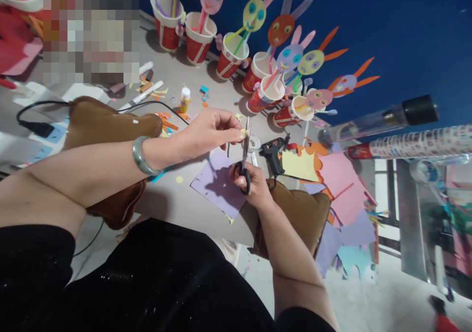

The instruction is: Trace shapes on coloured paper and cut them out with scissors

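Note:
My left hand (208,134) pinches a small piece of yellow paper (244,134) between thumb and fingertips. In my right hand (254,187) is a pair of scissors (245,150) with dark handles, its blades pointing up and touching or just beside the yellow piece. Whether the blades are parted is hard to see. Below both hands a purple paper sheet (212,177) lies on the table, with small yellow scraps at its edges. A small yellow paper circle (179,179) rests to the left of the sheet.
Red paper cups (199,44) with paper rabbit faces on straws line the blue partition (368,22). A black glue gun (273,155) lies right of my hands, near coloured paper sheets (344,184). Brown cushions (302,211) flank the work area. A glue stick (185,100) stands behind my left hand.

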Demonstrator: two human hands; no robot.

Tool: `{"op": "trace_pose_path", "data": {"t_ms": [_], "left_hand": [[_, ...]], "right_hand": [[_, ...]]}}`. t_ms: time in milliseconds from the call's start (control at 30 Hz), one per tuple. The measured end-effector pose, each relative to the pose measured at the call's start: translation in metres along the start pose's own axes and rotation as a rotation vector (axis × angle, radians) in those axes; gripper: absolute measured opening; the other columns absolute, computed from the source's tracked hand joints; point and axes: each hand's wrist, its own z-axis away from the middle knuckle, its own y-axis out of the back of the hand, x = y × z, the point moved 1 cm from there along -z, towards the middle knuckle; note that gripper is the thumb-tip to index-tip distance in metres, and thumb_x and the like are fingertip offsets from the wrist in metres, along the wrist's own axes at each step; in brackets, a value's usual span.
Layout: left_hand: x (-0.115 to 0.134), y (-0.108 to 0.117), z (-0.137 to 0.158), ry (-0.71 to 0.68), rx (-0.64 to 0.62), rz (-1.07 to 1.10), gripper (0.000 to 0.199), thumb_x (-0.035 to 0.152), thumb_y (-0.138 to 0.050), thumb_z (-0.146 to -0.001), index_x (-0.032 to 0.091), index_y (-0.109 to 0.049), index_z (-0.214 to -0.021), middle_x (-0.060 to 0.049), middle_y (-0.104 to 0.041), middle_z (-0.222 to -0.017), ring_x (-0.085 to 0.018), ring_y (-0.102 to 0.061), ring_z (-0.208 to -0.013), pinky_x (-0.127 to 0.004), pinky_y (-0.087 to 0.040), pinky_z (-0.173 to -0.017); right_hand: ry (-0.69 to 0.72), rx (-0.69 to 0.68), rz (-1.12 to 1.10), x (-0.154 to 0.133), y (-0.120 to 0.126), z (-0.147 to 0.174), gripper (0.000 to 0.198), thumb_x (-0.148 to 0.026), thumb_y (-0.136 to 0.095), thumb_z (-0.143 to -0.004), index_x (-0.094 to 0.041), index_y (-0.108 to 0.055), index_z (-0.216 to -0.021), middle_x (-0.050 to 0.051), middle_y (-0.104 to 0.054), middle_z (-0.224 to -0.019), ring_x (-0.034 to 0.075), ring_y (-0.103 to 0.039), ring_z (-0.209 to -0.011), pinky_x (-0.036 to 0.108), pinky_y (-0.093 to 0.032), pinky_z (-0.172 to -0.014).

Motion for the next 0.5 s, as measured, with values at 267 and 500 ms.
{"op": "trace_pose_path", "data": {"t_ms": [267, 500], "left_hand": [[0.0024, 0.0003, 0.0011, -0.005, 0.008, 0.015, 0.011, 0.011, -0.068, -0.081, 0.016, -0.066, -0.071, 0.001, -0.065, -0.066, -0.005, -0.056, -0.057, -0.018, -0.047, -0.054], [0.0005, 0.0013, 0.0010, -0.011, 0.028, 0.020, 0.010, 0.013, -0.069, -0.081, 0.016, -0.067, -0.072, 0.000, -0.066, -0.067, -0.005, -0.057, -0.058, -0.018, -0.046, -0.053]], "right_hand": [[0.023, 0.003, -0.021, 0.0006, -0.0002, 0.0001, 0.066, -0.084, -0.072, -0.069, -0.022, -0.049, -0.062, -0.002, -0.054, -0.062, 0.014, -0.045, -0.060, 0.031, -0.036, -0.061], [0.018, 0.002, -0.022, 0.0007, 0.0004, 0.0007, 0.064, -0.081, -0.073, -0.071, -0.022, -0.050, -0.064, -0.002, -0.053, -0.062, 0.013, -0.045, -0.061, 0.030, -0.036, -0.061]]}}
